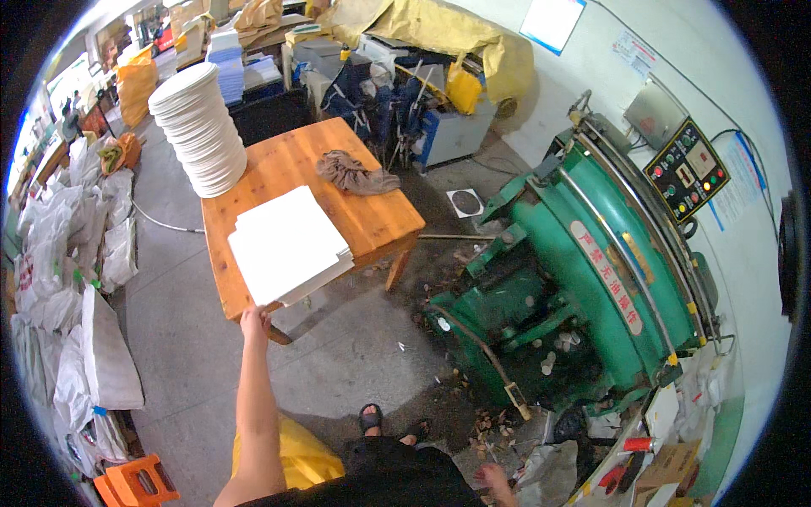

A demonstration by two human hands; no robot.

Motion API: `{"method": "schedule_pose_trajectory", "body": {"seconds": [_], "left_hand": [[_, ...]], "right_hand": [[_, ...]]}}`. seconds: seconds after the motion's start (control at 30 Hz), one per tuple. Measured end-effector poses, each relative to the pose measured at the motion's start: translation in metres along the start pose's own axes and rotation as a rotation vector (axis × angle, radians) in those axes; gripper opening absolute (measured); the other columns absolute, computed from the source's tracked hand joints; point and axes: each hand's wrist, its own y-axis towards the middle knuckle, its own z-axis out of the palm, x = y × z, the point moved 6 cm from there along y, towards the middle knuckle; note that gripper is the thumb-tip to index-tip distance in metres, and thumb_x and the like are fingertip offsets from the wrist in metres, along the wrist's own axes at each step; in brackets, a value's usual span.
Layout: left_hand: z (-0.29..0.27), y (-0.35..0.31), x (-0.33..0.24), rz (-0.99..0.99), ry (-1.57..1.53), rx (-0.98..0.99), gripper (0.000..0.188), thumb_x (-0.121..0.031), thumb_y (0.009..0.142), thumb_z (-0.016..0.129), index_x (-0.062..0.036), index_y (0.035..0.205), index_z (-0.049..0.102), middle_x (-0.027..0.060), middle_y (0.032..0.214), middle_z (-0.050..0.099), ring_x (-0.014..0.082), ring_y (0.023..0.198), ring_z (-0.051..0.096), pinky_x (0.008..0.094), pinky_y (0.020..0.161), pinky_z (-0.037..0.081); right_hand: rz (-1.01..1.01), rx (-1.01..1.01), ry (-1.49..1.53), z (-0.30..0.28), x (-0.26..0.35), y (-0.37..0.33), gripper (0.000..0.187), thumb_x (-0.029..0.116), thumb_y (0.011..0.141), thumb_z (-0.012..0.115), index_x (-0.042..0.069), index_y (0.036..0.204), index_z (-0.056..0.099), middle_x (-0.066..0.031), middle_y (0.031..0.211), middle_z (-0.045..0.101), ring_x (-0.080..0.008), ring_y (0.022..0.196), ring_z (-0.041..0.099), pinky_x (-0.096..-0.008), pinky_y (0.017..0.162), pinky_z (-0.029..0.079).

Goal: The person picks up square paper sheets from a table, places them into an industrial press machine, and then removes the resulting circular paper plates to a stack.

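Observation:
My left hand (pixel 256 324) is at the near edge of a wooden table (pixel 384 220), its fingers closed beside the near-left corner of a stack of white sheets (pixel 287 241). Whether they grip a sheet or the table edge cannot be made out. The stack is slightly uneven, with corners sticking out. A tall, leaning pile of round white discs (pixel 198 131) stands at the table's far left. A crumpled brown cloth (pixel 355 173) lies to the far right. Low at the lower edge, my right hand (pixel 494 482) hangs away from the table, small and blurred.
A big green machine (pixel 583 262) stands on the right, below a control panel (pixel 687 171). White sacks (pixel 63 245) line the left side. An orange plastic stool (pixel 137 482) is at lower left. Covered equipment (pixel 422 93) stands behind the table. Scraps (pixel 490 427) litter the floor by the machine.

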Motion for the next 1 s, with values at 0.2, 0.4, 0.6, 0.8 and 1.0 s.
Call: {"method": "schedule_pose_trajectory", "body": {"seconds": [0.2,0.4,0.6,0.8,1.0], "left_hand": [[-0.021,-0.084,0.001,-0.243,-0.086,0.378,0.049,-0.028,0.091,0.053,0.0045,0.127,0.045,0.0184,0.115,0.059,0.0298,0.099,0.061,0.0416,0.085,0.049],[0.076,-0.047,-0.136,0.478,0.562,0.253,0.045,-0.020,0.094,0.052,0.0004,0.134,0.043,0.0161,0.114,0.058,0.0268,0.101,0.058,0.0389,0.083,0.050],[0.276,-0.207,-0.185,0.389,0.095,0.674,0.034,-0.016,0.094,0.054,-0.0007,0.124,0.052,0.0076,0.100,0.061,0.0184,0.088,0.059,0.0357,0.079,0.048],[0.345,-0.330,-0.088,0.275,0.095,0.786,0.042,-0.025,0.086,0.060,0.0017,0.117,0.055,0.0088,0.100,0.062,0.0175,0.080,0.060,0.0280,0.067,0.050],[0.371,-0.400,0.059,-0.261,0.439,1.083,0.052,-0.021,0.078,0.061,0.0071,0.120,0.050,0.0184,0.102,0.062,0.0261,0.086,0.064,0.0353,0.073,0.055]], "right_hand": [[0.112,0.020,-0.075,0.047,-0.017,-0.026,0.027,0.027,0.093,0.057,0.004,0.103,0.063,-0.0095,0.095,0.065,-0.0253,0.089,0.063,-0.0370,0.074,0.051],[-0.065,0.024,-0.587,0.010,-0.031,0.011,0.029,0.031,0.093,0.056,0.005,0.102,0.063,-0.0071,0.087,0.063,-0.0229,0.082,0.060,-0.0356,0.071,0.048],[-0.851,-0.488,-0.251,-0.027,0.226,-0.175,0.035,0.032,0.094,0.057,0.004,0.114,0.061,-0.0088,0.105,0.066,-0.0202,0.096,0.063,-0.0337,0.085,0.049],[-1.059,0.335,0.750,-0.097,0.380,-0.301,0.038,0.024,0.097,0.051,-0.001,0.126,0.050,-0.0170,0.115,0.062,-0.0290,0.105,0.063,-0.0388,0.086,0.053],[-0.921,-0.218,0.918,-0.260,0.418,-0.136,0.040,0.024,0.090,0.060,-0.005,0.117,0.053,-0.0163,0.103,0.062,-0.0267,0.090,0.064,-0.0371,0.078,0.054]]}}
